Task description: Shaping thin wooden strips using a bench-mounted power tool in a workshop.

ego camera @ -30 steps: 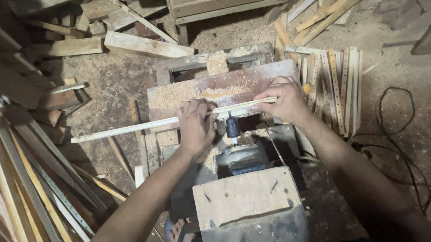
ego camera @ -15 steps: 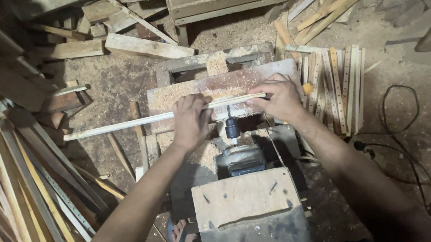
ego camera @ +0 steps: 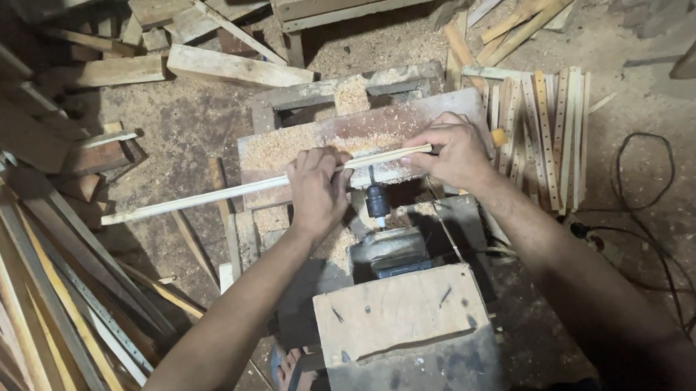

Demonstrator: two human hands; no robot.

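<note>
- My left hand (ego camera: pixel 316 188) grips the thin wooden slat (ego camera: pixel 263 186) at mid-length; my right hand (ego camera: pixel 456 151) pinches its near end.
- The slat lies across the sawdust-covered tabletop (ego camera: pixel 288 151), just above the fixed drill's chuck (ego camera: pixel 377 198).
- I judge I'm lining up 1 hole; next calls for steady, level pressure onto the bit.
- Drilled slats (ego camera: pixel 547 133) lie stacked to the right.
</note>
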